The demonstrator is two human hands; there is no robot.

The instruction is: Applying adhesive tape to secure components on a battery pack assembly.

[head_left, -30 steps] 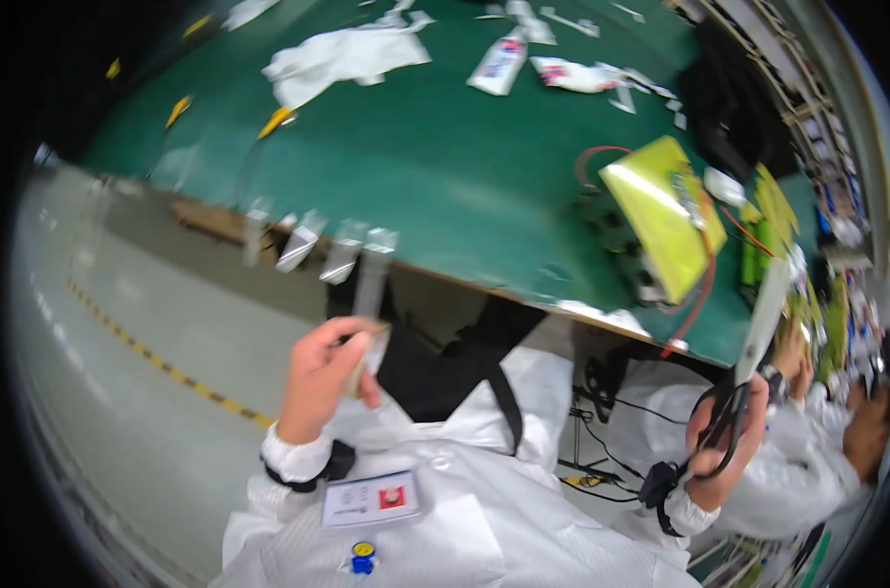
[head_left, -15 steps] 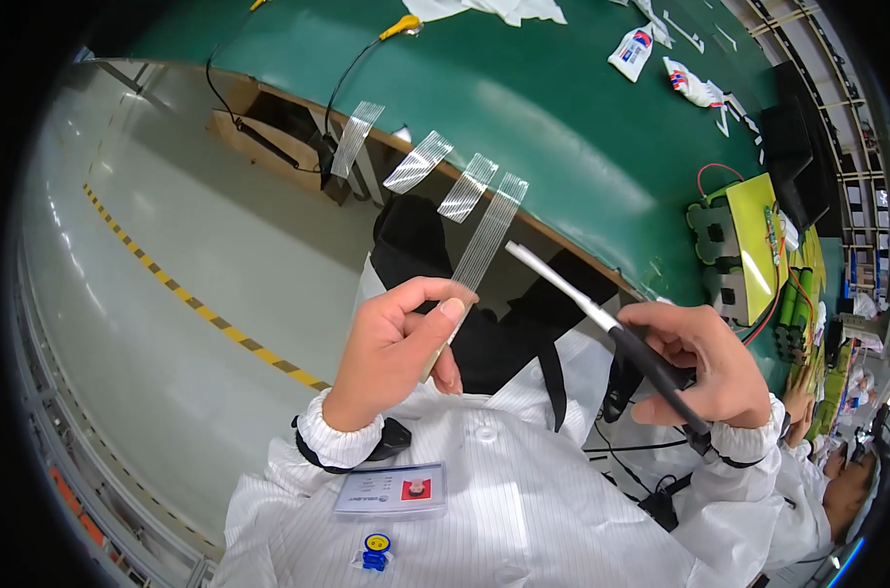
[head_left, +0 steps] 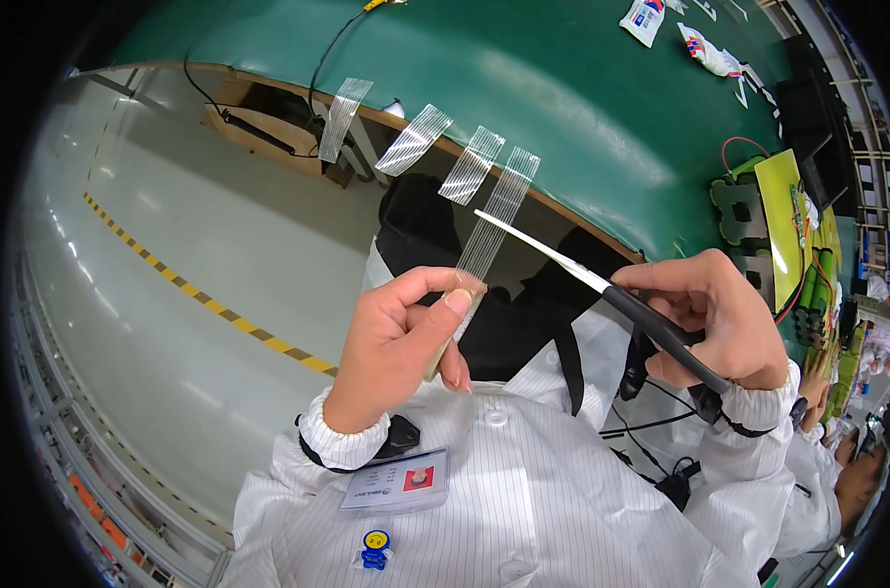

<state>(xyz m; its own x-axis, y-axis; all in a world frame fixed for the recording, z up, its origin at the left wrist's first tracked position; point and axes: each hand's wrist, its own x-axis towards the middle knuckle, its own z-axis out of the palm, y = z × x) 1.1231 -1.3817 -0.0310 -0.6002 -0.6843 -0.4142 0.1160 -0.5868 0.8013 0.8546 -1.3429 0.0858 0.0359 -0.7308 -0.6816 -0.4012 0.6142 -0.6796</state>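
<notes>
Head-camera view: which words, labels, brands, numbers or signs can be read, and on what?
None reads clearly.
ID badge: print too small.
Flat white tube: blue-and-red print, too small.
Crumpled white tube: red-and-blue print, too small.
Yellow-and-blue smiley pin: face, no visible words.
Striped floor tape: no visible lettering.

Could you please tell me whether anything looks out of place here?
The crumpled white packet with red markings, beside loose white scraps on the far side of the glossy green table, looks like litter.

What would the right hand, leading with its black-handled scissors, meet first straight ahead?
Probably the long, clear, striped tape strip: the black-handled scissors overlap it in view, though depth and contact are unclear.
</notes>
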